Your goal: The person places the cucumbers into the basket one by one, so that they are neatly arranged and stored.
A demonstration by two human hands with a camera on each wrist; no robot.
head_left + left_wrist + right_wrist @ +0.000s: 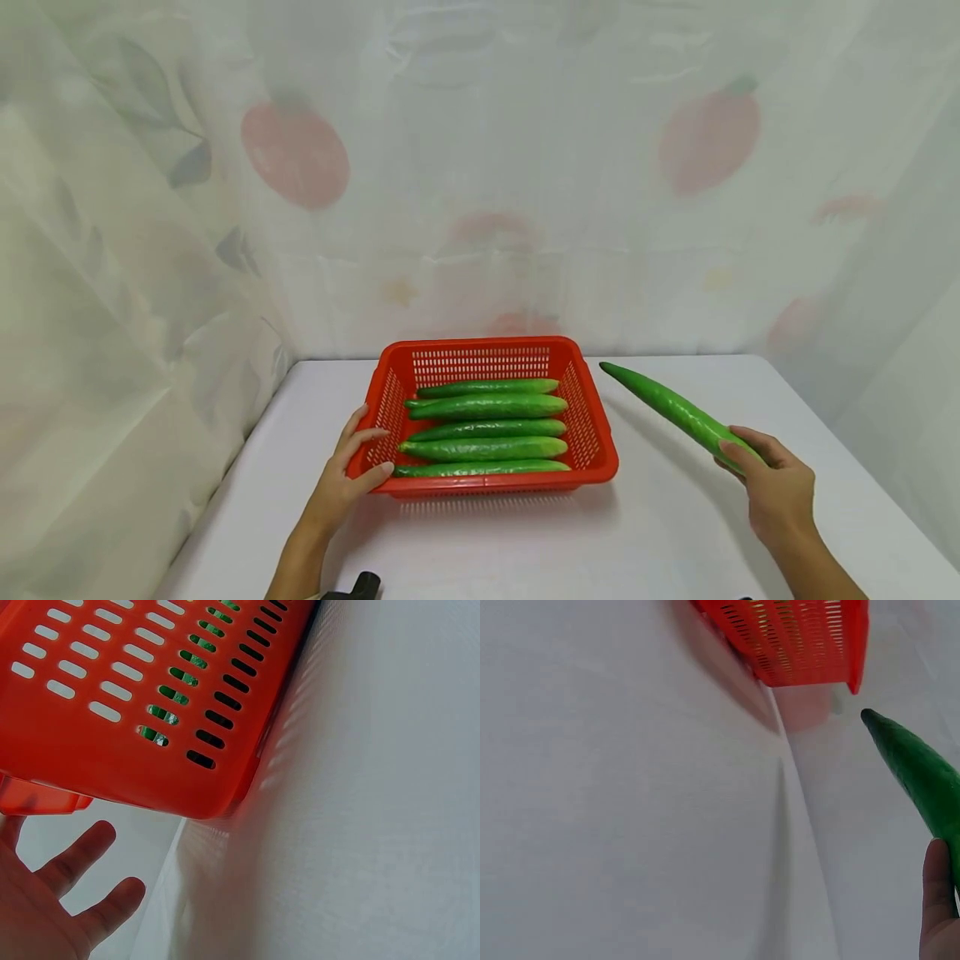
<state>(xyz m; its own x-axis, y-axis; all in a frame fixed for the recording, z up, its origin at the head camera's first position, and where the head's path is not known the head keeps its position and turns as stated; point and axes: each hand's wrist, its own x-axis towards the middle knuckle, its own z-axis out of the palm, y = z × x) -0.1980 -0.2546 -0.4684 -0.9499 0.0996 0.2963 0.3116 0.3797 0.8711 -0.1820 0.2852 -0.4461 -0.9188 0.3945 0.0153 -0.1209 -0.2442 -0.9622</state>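
A red plastic basket with slotted walls stands on the white table. Several green cucumbers lie side by side in it, lengthwise from left to right. My left hand rests on the basket's left rim near its front corner, with thumb and index finger over the edge. In the left wrist view, two of its fingers are spread straight outside the basket wall. My right hand grips another cucumber by its lighter end, to the right of the basket. Its dark tip points up and left, above the table.
The white tabletop extends around the basket. A pale curtain with faded fruit prints hangs behind the table, and similar sheeting stands along the left side. A small black object shows by my left wrist.
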